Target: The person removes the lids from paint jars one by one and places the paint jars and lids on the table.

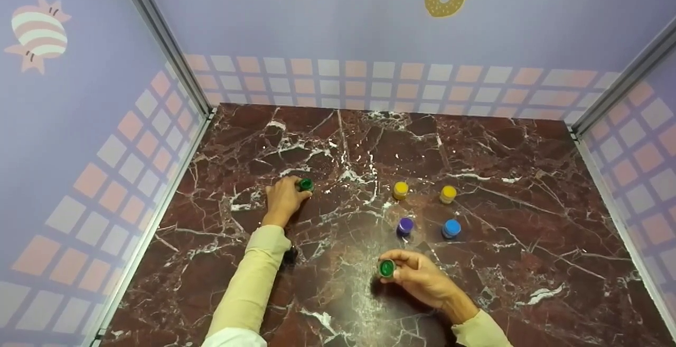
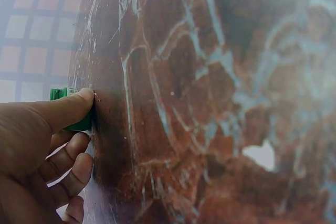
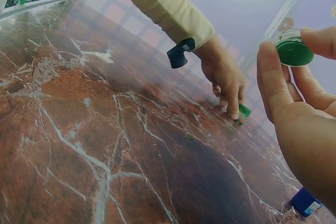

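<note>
My left hand (image 1: 284,197) pinches a small green paint pot (image 1: 306,184) on the left part of the table. In the left wrist view, thumb and fingers hold that green pot (image 2: 80,124) at the tabletop, partly covering it. Nearer the front, my right hand (image 1: 422,278) grips a second green paint pot (image 1: 387,268). The right wrist view shows this pot (image 3: 295,52) between thumb and fingers, raised above the table, with a clear rim and green inside. Whether either pot has its lid on, I cannot tell.
Beyond the right hand stand two yellow pots (image 1: 400,190), a purple pot (image 1: 405,226) and a blue pot (image 1: 451,228). They rest on a dark red marbled table (image 1: 501,273). Lilac panels (image 1: 359,30) wall the back and sides. A dark wrist mount (image 3: 178,55) sits on the left sleeve.
</note>
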`<state>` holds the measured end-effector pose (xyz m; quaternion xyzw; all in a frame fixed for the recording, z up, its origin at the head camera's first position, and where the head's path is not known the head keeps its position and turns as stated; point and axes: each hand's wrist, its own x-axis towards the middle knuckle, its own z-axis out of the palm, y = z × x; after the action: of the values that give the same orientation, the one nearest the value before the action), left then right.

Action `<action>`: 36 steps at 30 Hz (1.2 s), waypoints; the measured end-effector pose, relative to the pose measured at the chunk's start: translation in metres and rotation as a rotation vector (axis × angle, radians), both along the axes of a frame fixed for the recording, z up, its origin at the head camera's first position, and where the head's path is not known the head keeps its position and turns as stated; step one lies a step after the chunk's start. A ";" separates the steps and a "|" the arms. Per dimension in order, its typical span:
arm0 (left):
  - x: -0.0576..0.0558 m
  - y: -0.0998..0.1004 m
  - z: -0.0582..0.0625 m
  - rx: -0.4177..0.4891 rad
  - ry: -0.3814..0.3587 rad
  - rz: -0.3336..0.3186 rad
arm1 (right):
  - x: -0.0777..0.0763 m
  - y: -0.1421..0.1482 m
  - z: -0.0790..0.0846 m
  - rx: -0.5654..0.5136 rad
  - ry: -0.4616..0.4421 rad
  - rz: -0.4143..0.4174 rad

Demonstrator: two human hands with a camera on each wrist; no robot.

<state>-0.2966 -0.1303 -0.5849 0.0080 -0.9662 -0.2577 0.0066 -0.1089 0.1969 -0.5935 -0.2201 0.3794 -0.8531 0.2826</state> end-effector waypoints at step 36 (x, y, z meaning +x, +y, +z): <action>0.001 0.001 -0.004 -0.019 -0.025 -0.020 | -0.017 -0.019 0.016 0.013 0.038 -0.018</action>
<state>-0.2960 -0.1291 -0.5886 0.0016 -0.9687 -0.2482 -0.0081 -0.1259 0.1777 -0.5770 -0.2309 0.3921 -0.8488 0.2692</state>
